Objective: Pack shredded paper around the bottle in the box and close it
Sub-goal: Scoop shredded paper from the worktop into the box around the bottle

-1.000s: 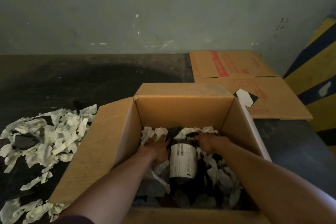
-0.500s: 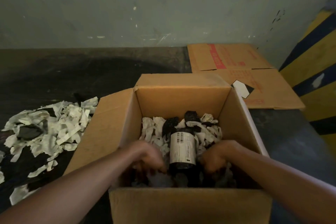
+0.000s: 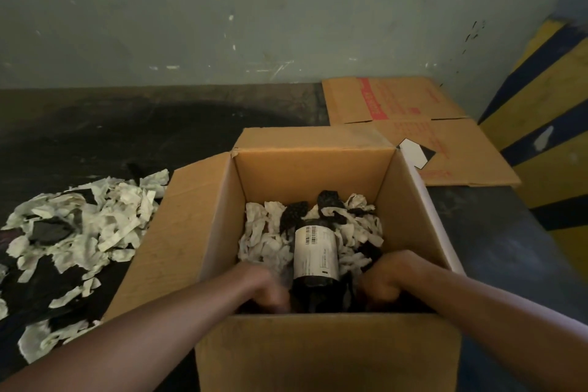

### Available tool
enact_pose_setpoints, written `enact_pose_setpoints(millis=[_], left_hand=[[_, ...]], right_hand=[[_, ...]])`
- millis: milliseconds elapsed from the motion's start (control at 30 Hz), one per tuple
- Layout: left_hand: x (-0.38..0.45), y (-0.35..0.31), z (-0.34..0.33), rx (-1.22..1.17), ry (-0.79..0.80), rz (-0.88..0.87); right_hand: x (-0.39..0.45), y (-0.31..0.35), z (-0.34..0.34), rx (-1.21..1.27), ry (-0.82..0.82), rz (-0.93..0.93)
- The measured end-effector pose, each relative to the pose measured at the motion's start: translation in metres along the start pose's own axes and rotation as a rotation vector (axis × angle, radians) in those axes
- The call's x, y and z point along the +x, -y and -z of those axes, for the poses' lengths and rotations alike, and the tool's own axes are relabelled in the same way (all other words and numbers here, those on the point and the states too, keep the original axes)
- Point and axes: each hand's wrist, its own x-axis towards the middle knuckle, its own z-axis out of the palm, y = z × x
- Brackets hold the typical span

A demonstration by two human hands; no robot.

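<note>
An open cardboard box (image 3: 318, 165) stands in front of me. A dark bottle (image 3: 315, 253) with a white barcode label lies inside it, neck pointing away, bedded in white and black shredded paper (image 3: 264, 239). My left hand (image 3: 264, 289) is down in the box to the left of the bottle's base, and it is blurred. On the other side of the base is my right hand (image 3: 386, 280). Both have curled fingers pressed into the paper, and the near box wall hides the fingertips.
A loose pile of shredded paper (image 3: 95, 226) lies on the dark floor left of the box. The box's left flap (image 3: 178, 232) leans out over it. Flattened cardboard (image 3: 413, 124) lies behind on the right, by a yellow and blue striped wall (image 3: 547, 111).
Both hands have pulled back from beside the bottle's neck to the near end of the box, by its base. More paper now shows around the neck.
</note>
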Motion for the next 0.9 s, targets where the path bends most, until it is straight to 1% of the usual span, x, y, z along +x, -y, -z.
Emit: enact_pose_setpoints(millis=[67, 133, 200, 233, 267, 300, 333, 400, 433, 467, 500, 567, 667, 900], left_hand=[[-0.001, -0.002, -0.003, -0.027, 0.011, 0.021], [-0.009, -0.004, 0.001, -0.065, -0.008, 0.01], [-0.021, -0.005, 0.008, -0.089, -0.048, -0.047], [-0.027, -0.004, 0.012, -0.099, -0.098, -0.059], [-0.031, -0.001, 0.017, -0.128, -0.164, -0.063], [-0.033, 0.002, 0.021, -0.17, -0.247, -0.072], [-0.038, 0.004, 0.025, -0.212, -0.371, -0.087], [-0.05, 0.009, 0.032, -0.246, -0.725, -0.118], [-0.056, 0.011, 0.034, -0.237, -0.901, -0.133], [-0.06, 0.015, 0.033, -0.218, -1.042, -0.141], [-0.063, 0.017, 0.031, -0.203, -1.15, -0.14], [-0.071, 0.024, 0.024, -0.196, -1.303, -0.102], [-0.084, 0.036, 0.009, -0.219, -1.407, -0.028], [-0.11, 0.099, -0.042, -0.312, -1.428, 0.094]], right_hand=[[0.001, 0.002, -0.002, -0.073, -0.016, 0.011], [-0.002, 0.0, 0.003, -0.038, 0.021, 0.03], [-0.009, -0.007, 0.013, 0.097, 0.035, 0.043], [-0.015, -0.01, 0.02, 0.208, 0.009, 0.039], [-0.021, -0.013, 0.027, 0.312, -0.059, 0.034], [-0.025, -0.016, 0.034, 0.393, -0.17, 0.038], [-0.03, -0.02, 0.042, 0.419, -0.318, 0.044], [-0.034, -0.023, 0.056, 0.44, -0.624, 0.036], [-0.032, -0.022, 0.062, 0.475, -0.738, 0.034], [-0.029, -0.021, 0.066, 0.502, -0.817, 0.022], [-0.027, -0.017, 0.069, 0.508, -0.865, -0.001], [-0.026, -0.004, 0.073, 0.462, -0.921, -0.042], [-0.029, 0.023, 0.078, 0.415, -1.001, -0.044], [-0.036, 0.096, 0.09, 0.351, -1.04, 0.004]])
